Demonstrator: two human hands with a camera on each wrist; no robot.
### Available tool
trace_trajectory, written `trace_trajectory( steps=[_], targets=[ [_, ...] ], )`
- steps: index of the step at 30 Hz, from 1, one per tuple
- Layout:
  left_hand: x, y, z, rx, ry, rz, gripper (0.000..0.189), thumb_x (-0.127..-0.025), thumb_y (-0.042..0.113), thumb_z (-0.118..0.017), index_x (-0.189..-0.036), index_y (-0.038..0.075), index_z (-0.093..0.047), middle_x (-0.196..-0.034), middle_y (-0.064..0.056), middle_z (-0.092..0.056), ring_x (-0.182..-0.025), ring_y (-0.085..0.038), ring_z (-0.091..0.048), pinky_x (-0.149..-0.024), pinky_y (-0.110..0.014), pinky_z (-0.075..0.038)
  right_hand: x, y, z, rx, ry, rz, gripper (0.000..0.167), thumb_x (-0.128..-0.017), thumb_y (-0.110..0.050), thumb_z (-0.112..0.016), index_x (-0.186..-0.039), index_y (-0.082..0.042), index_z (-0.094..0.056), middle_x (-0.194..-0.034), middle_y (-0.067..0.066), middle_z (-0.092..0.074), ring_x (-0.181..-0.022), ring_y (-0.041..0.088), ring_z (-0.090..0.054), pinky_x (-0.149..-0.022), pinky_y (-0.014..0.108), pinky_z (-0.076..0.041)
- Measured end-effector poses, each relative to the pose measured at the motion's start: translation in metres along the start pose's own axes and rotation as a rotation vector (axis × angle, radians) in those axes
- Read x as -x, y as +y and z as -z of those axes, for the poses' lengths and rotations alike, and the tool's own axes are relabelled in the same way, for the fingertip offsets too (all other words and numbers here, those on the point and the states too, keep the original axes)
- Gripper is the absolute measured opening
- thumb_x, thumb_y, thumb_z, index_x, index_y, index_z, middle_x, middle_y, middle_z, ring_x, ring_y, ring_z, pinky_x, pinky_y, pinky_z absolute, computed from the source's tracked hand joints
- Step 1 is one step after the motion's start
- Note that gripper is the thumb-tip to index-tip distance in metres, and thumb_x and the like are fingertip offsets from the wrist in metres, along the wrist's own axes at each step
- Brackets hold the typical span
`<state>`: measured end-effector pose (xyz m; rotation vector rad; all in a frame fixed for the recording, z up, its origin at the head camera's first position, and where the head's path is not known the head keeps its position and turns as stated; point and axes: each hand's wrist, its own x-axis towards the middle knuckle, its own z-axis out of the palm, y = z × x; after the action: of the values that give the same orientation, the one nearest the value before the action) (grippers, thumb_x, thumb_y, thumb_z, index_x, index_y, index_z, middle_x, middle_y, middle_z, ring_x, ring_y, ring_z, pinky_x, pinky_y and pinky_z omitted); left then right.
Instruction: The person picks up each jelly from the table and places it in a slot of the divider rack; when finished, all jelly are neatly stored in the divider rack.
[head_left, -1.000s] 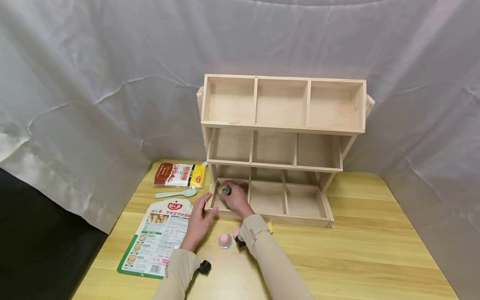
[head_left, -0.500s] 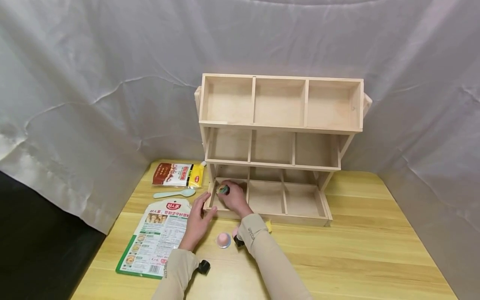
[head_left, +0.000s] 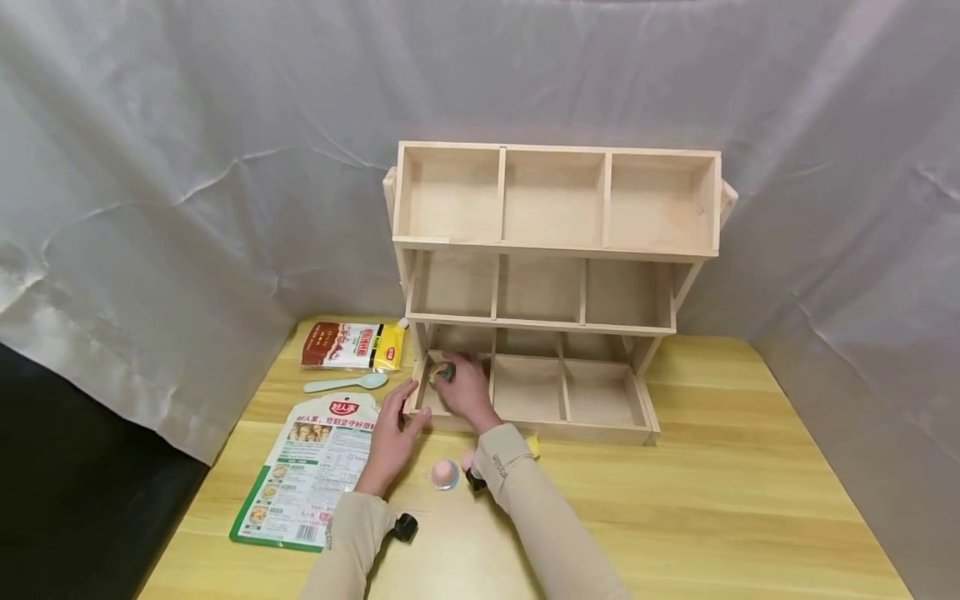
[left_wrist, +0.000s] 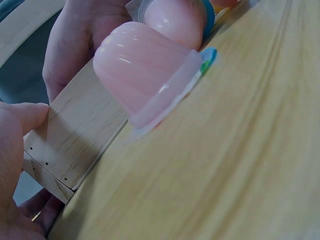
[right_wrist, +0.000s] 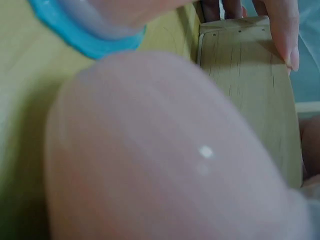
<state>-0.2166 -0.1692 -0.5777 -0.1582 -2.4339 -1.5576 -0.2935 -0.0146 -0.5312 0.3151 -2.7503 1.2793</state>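
Observation:
My right hand point(head_left: 468, 392) reaches into the lower left compartment of a tiered wooden rack point(head_left: 555, 247). It holds a small jelly cup point(head_left: 441, 372) by its sides, the colourful round lid showing; the rest is hidden by the fingers. My left hand point(head_left: 392, 442) grips the left front corner of the bottom tray point(head_left: 525, 426), thumb on the front board and fingers round the side. A pink jelly cup point(left_wrist: 145, 75) lies on the table before the tray. Behind it, a second pink jelly cup point(left_wrist: 175, 22) is partly covered by the right sleeve in the head view.
To the left lie a green-edged white food packet point(head_left: 311, 475), a pale green spoon point(head_left: 345, 383) and a red-and-yellow spouted pouch point(head_left: 352, 345). Something small and yellow point(head_left: 533, 445) shows beside the right sleeve. A grey curtain point(head_left: 285, 100) hangs behind the rack.
The head view has shifted slightly, moving everything a little left and up. The jelly cup in the right hand has tilted slightly; both hands stay at the lower left compartment.

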Motion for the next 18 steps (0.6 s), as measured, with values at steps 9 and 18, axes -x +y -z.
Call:
trace_trajectory(
  steps=[9,18],
  targets=[
    [-0.001,-0.002,-0.002,0.018,-0.018,0.009,0.059,-0.101,0.026,-0.069,-0.154,0.013,-0.048,-0.163,-0.011,-0.040,-0.149,-0.032,-0.040,-0.118,-0.050,-0.042,0.009,-0.018,0.046,-0.045,-0.021,0.069,0.048,-0.097,-0.016,-0.072,-0.143,-0.011,-0.060,-0.140,0.020,-0.056,-0.126,0.039,-0.058,-0.106,0.053,-0.053],
    [-0.001,0.003,0.002,0.007,-0.020,0.022,0.058,-0.101,0.025,-0.069,-0.154,0.012,-0.047,-0.163,-0.011,-0.040,-0.152,-0.032,-0.037,-0.125,-0.050,-0.033,0.039,-0.014,0.109,-0.153,-0.054,0.085,0.048,-0.098,-0.021,-0.073,-0.142,-0.009,-0.060,-0.135,0.019,-0.057,-0.125,0.040,-0.057,-0.109,0.054,-0.051]
  ],
)
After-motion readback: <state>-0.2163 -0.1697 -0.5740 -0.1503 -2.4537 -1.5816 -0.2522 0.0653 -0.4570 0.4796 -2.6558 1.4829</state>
